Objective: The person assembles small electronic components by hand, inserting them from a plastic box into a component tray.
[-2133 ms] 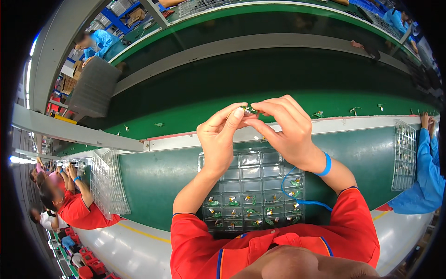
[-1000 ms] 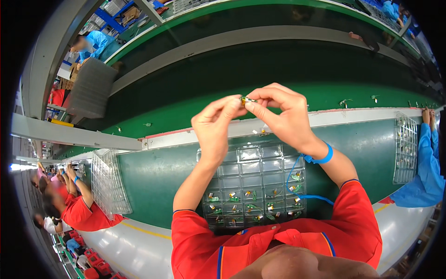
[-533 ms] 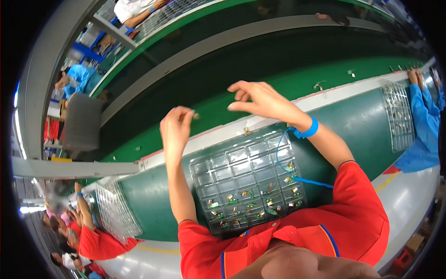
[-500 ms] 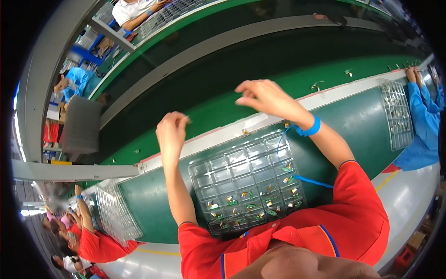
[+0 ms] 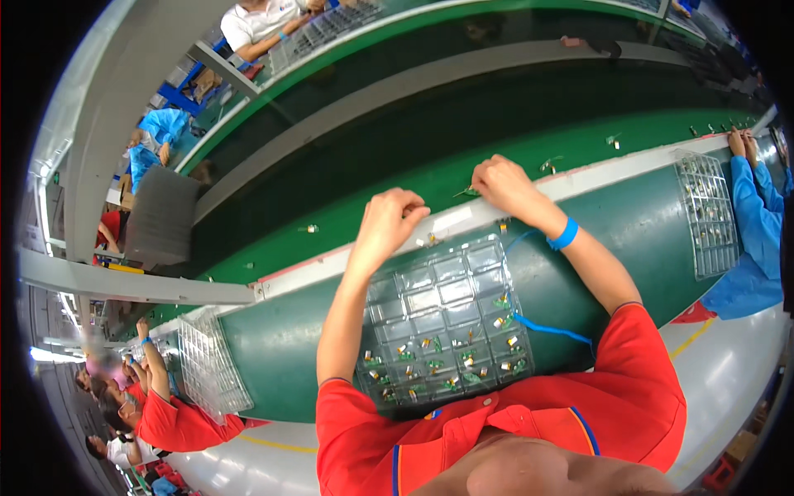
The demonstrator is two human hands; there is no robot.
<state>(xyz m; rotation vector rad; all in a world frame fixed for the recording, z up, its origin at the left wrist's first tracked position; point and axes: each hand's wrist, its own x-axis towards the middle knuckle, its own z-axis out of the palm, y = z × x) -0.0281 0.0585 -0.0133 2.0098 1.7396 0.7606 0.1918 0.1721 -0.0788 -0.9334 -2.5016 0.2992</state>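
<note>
Clock set on the clear compartment tray (image 5: 419,304) in front of you, 12 straight ahead.

Your right hand (image 5: 506,185) is at 1, over the near edge of the green belt (image 5: 281,241), fingers bent down and drawn narrow. A small green circuit board (image 5: 468,193) with a thin lead lies at its fingertips, touching or nearly so; you can't tell from here whether it is gripped. Your left hand (image 5: 387,221) is at 11, over the pale ledge (image 5: 600,180), fingers curled, thumb close to the forefinger. Cannot tell whether anything sits between them.

Blue wristband (image 5: 564,234) on your right wrist, at 2; blue coiled cord (image 5: 552,328) at 3, beside the tray.

The tray rests slightly turned on the green worktop (image 5: 289,331). Small boards with white-and-yellow parts fill pockets in its lower rows and up its right side.

More boards on the belt: a lone board (image 5: 311,229) at 10, a board with a curled lead (image 5: 547,167) at 1.

Farther out: a second tray (image 5: 707,217) at 2, beside a co-worker's blue sleeve (image 5: 758,240); a tilted tray (image 5: 211,364) between 8 and 9, beside a co-worker in red (image 5: 178,420); a co-worker in white (image 5: 252,26) at 11, across the belt.
</note>
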